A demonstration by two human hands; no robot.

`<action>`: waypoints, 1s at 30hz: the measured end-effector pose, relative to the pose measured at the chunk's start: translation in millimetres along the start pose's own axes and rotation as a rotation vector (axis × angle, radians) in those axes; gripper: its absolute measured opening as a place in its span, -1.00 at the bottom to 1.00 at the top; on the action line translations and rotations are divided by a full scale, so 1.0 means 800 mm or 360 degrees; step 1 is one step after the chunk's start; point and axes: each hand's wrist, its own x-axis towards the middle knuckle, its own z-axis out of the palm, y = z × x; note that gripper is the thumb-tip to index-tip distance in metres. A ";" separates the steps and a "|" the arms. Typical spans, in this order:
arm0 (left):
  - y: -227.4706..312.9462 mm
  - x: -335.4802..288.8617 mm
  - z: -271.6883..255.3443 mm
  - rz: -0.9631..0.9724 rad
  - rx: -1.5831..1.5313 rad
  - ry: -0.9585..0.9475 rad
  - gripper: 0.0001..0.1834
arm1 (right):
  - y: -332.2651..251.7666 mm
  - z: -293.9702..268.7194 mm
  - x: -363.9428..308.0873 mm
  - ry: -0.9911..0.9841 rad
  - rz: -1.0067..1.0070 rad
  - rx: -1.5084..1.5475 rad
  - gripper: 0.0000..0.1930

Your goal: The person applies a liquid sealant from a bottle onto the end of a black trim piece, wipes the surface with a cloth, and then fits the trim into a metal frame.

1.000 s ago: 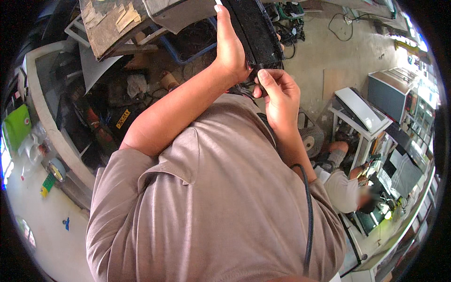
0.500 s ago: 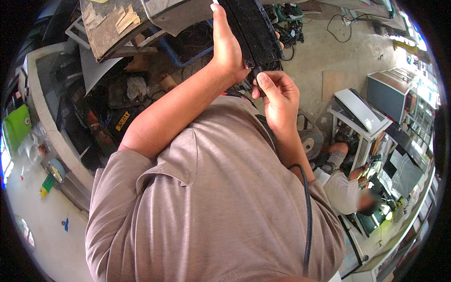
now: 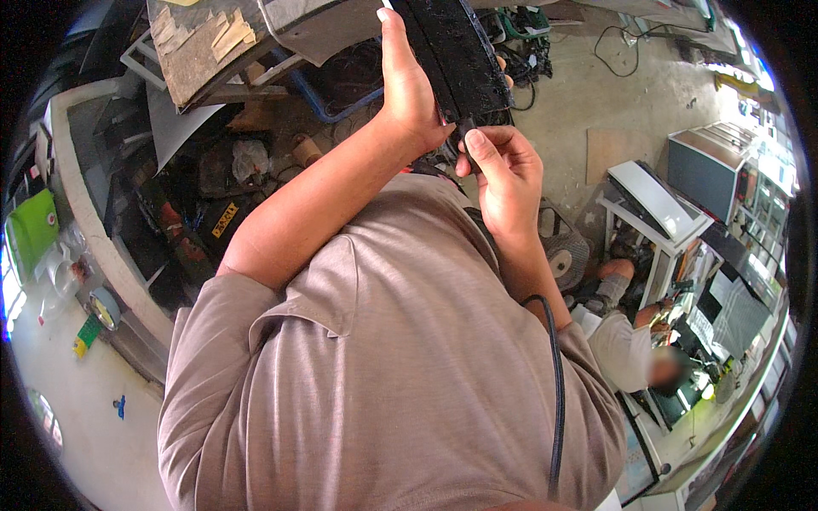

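Note:
My left hand (image 3: 411, 100) holds a long black box-shaped unit (image 3: 456, 64) at the top of the view. Its thumb lies along the unit's left edge, and fingertips show past the right edge, so the hand wraps round from behind. At the unit's lower end, my right hand (image 3: 504, 175) pinches a short black rod-like piece (image 3: 469, 143) between thumb and fingers. This piece meets the end of the unit; whether it is a plug or a handle I cannot tell. The unit's far end is cut off by the frame.
A worn wooden table (image 3: 200, 64) stands at upper left, with a blue crate (image 3: 332, 111) beside it. Clutter fills the floor below. At right are a white stand (image 3: 660, 255), a grey cabinet (image 3: 703, 170) and a seated person (image 3: 622, 341) working at a bench. A fan (image 3: 567, 255) stands close to my right forearm.
The black unit has tilted slightly in my left hand. My right hand keeps its pinch at nearly the same spot.

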 end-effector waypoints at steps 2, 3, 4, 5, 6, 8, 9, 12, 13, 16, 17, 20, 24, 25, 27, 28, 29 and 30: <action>0.001 0.000 0.001 0.0080 -0.0006 -0.0026 -0.14 | 0.000 -0.001 -0.001 -0.0015 -0.0007 -0.0016 -0.87; 0.002 -0.001 0.004 0.0079 -0.0005 -0.0027 -0.14 | -0.001 -0.001 -0.002 -0.0016 0.0005 -0.0031 -0.87; 0.004 -0.003 0.008 0.0079 0.0005 0.0005 -0.14 | -0.001 -0.001 -0.003 -0.0018 0.0017 -0.0047 -0.87; 0.004 -0.004 0.010 0.0079 0.0014 0.0036 -0.14 | 0.000 -0.002 -0.002 -0.0017 0.0016 -0.0045 -0.87; 0.004 -0.005 0.009 0.0077 0.0014 0.0035 -0.14 | 0.000 -0.002 -0.001 -0.0020 0.0014 -0.0048 -0.87; 0.004 -0.006 0.005 0.0016 0.0006 -0.0059 -0.13 | -0.001 -0.002 -0.001 -0.0020 0.0012 -0.0050 -0.87; 0.004 -0.005 0.004 0.0013 0.0007 -0.0060 -0.13 | 0.000 0.000 -0.002 -0.0015 0.0012 -0.0036 -0.87; 0.003 -0.005 0.001 0.0018 0.0054 -0.0066 -0.11 | -0.004 0.006 -0.006 0.0016 -0.0062 -0.0184 -0.86; 0.003 -0.006 -0.001 0.0002 0.0022 -0.0088 -0.10 | -0.005 0.008 -0.007 0.0038 -0.0135 -0.0347 -0.86; 0.003 -0.008 0.003 -0.0026 0.0010 -0.0042 -0.09 | -0.006 0.008 -0.006 0.0022 -0.0091 -0.0283 -0.86; 0.003 -0.008 0.005 -0.0031 0.0029 0.0027 -0.09 | -0.007 0.008 -0.004 0.0027 -0.0090 -0.0282 -0.86; 0.002 -0.008 -0.001 -0.0012 0.0023 0.0017 -0.12 | -0.009 0.013 -0.004 0.0032 0.0277 0.0297 -0.85; -0.002 0.001 -0.009 0.0103 0.0076 -0.0015 -0.14 | -0.015 0.014 -0.004 0.0102 0.0166 -0.0017 -0.81; -0.003 -0.001 -0.005 0.0108 0.0049 0.0023 -0.16 | -0.018 0.008 -0.002 0.0013 0.0489 0.0527 -0.81; -0.004 -0.001 -0.007 0.0115 0.0022 0.0063 -0.18 | -0.017 0.005 0.000 -0.0010 0.0552 0.0584 -0.81; -0.006 0.001 -0.014 0.0118 0.0038 0.0027 -0.19 | -0.015 0.006 -0.002 -0.0011 0.0554 0.0583 -0.81; -0.007 0.002 -0.018 0.0120 0.0054 -0.0008 -0.20 | -0.012 0.009 -0.005 0.0000 0.0388 0.0432 -0.80; -0.008 0.003 -0.018 0.0113 0.0052 -0.0008 -0.20 | -0.010 0.010 -0.006 0.0020 0.0221 0.0280 -0.80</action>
